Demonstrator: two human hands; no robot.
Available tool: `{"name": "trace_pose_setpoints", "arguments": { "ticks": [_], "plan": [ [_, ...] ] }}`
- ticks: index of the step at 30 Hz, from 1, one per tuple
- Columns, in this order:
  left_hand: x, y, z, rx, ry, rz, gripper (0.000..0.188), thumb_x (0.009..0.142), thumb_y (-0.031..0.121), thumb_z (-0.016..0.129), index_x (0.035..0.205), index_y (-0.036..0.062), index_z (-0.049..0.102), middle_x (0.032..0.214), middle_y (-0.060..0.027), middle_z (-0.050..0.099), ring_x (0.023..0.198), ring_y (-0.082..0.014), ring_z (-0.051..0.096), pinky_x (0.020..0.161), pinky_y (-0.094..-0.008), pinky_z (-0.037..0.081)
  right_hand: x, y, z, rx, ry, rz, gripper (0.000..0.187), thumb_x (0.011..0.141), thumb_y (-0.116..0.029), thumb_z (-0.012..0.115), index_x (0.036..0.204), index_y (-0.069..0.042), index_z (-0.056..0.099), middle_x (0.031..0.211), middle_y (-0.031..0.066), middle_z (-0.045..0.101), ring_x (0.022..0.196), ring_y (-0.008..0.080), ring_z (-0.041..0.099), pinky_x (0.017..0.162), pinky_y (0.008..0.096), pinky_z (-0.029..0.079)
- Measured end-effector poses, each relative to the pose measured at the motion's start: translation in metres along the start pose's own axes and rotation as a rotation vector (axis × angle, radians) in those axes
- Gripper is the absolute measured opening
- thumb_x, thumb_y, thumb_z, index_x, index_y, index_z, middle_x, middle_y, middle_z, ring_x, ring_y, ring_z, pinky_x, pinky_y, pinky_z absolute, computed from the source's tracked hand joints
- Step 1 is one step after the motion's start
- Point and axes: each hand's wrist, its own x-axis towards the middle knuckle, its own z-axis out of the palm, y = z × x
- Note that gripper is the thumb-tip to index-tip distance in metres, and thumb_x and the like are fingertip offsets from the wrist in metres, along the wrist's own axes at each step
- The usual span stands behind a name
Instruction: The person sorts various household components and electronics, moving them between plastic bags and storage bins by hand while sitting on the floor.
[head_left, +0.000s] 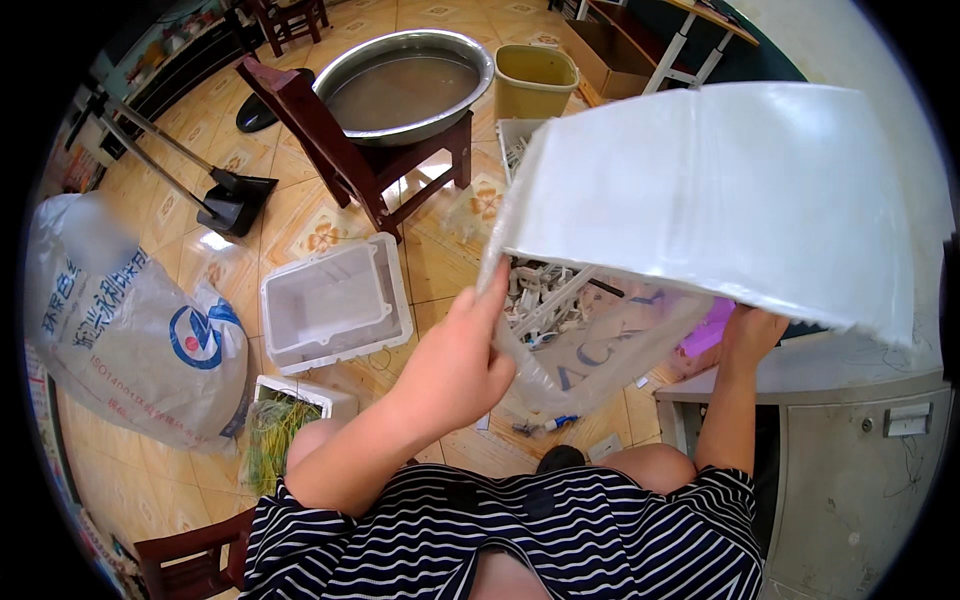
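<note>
A large glossy white panel [690, 190], bent along a crease, is tilted up in front of me on the right. Clear plastic bagging [590, 350] with dark lettering hangs below its near edge. My left hand [455, 355] pinches the bagging at the panel's left corner, index finger stretched along the edge. Under the panel's right part, my right hand [752, 335] grips its lower edge, the fingers partly hidden. Through and beside the plastic show many small white parts [545, 290]. Something purple [705, 328] lies near my right hand.
A white plastic bin [395, 290] and a box with yellow-green wires [285, 425] are at left, near a large printed sack [140, 330]. A metal basin [470, 90] rests on a wooden chair [320, 150]. Beyond are a yellow bin [535, 95] and dustpan [237, 205]. A grey cabinet [850, 480] stands right.
</note>
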Motion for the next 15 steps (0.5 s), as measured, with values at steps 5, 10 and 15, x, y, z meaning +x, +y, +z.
{"name": "trace_pose_setpoints", "arguments": {
  "ticks": [5, 10, 15],
  "plan": [
    [0.009, -0.005, 0.002, -0.1, 0.108, -0.021, 0.077, 0.073, 0.004, 0.052, 0.146, 0.0, 0.028, 0.088, -0.0202, 0.054, 0.075, -0.0335, 0.058, 0.071, -0.0406, 0.048, -0.007, -0.016, -0.001, -0.003, 0.011, -0.344, 0.04, 0.089, -0.009, 0.061, 0.124, 0.005, 0.05, 0.124, 0.0169, 0.055, 0.108, 0.0265, 0.056, 0.092, 0.0376, 0.048],
    [0.009, -0.011, 0.004, -0.108, 0.211, 0.014, 0.075, 0.073, 0.005, 0.054, 0.144, -0.0006, 0.031, 0.096, -0.0225, 0.058, 0.079, -0.0346, 0.06, 0.074, -0.0397, 0.049, 0.001, -0.072, 0.023, 0.556, 0.287, 0.174, 0.045, 0.095, -0.02, 0.055, 0.131, 0.004, 0.043, 0.129, 0.0149, 0.05, 0.111, 0.0253, 0.054, 0.091, 0.0359, 0.048],
    [0.006, -0.014, 0.008, -0.085, 0.185, 0.091, 0.073, 0.075, 0.005, 0.059, 0.143, 0.0008, 0.034, 0.121, -0.0236, 0.055, 0.108, -0.0342, 0.056, 0.091, -0.0363, 0.044, 0.023, -0.064, 0.009, 0.614, 0.24, 0.383, 0.045, 0.095, -0.023, 0.055, 0.13, 0.003, 0.044, 0.126, 0.0118, 0.054, 0.106, 0.0239, 0.057, 0.085, 0.0353, 0.05]
  ]
}}
